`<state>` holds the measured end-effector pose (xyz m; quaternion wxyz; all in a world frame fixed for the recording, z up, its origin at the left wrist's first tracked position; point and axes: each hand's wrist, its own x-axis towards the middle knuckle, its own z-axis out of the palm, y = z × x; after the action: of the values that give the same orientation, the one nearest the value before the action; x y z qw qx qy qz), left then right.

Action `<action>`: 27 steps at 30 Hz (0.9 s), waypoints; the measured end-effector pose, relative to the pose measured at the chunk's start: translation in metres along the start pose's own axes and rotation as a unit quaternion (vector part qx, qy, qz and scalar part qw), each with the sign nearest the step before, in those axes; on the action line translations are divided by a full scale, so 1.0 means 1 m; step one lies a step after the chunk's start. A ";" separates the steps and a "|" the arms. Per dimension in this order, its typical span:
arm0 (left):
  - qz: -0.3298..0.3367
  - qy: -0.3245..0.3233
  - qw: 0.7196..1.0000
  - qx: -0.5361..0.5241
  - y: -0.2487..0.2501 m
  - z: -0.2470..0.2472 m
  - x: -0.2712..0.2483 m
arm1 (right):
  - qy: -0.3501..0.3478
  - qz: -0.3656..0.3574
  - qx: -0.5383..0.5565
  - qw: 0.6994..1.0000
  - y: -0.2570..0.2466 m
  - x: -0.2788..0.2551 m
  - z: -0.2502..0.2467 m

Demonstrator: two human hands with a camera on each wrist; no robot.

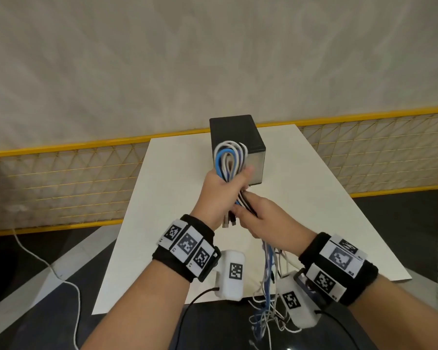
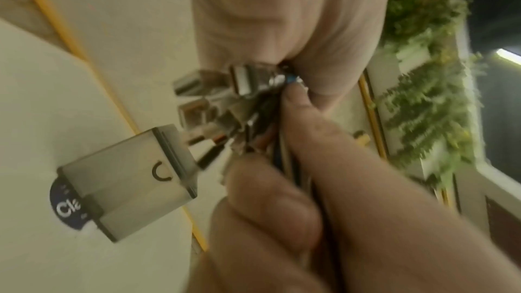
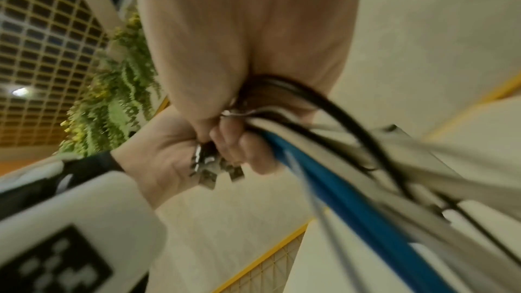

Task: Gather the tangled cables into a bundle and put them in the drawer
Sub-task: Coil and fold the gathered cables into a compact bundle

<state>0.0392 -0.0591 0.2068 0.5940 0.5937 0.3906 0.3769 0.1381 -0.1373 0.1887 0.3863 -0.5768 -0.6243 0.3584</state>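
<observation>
Left hand (image 1: 219,195): raised over the surface (image 1: 314,198), fingers curled tight round the cables (image 1: 229,160), gripping the folded loops with plug ends (image 1: 229,221) poking out below the fist. White, blue and black strands; the loops stand up above the fist.

Right hand (image 1: 266,215): just beside and below the left, fingers closed round the same strands where they leave the fist. The loose tails (image 1: 268,286) hang past the near edge of the surface, still tangled.

Handling, by my reckoning: light, limp, springy; loops will slip loose unless held at the fold. Best grip is mid-bundle, tails wound in first.

Drawer box (image 1: 238,145): dark, behind the loops, resting on the surface. Front looks closed; contents cannot be told.
</observation>
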 end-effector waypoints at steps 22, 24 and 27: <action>0.146 0.071 0.980 0.119 0.024 -0.032 0.010 | -0.036 0.058 0.101 0.993 0.041 -0.006 -0.032; 0.152 0.110 0.979 0.080 0.031 -0.031 0.013 | -0.084 0.038 0.056 0.994 0.037 -0.004 -0.036; 0.170 0.144 0.974 0.030 0.038 -0.018 0.014 | -0.058 -0.018 0.086 0.994 0.024 0.003 -0.036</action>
<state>0.0292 -0.0384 0.2449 0.4402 0.6086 0.3767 0.5421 0.1809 -0.1326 0.1838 0.4038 -0.5080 -0.6232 0.4364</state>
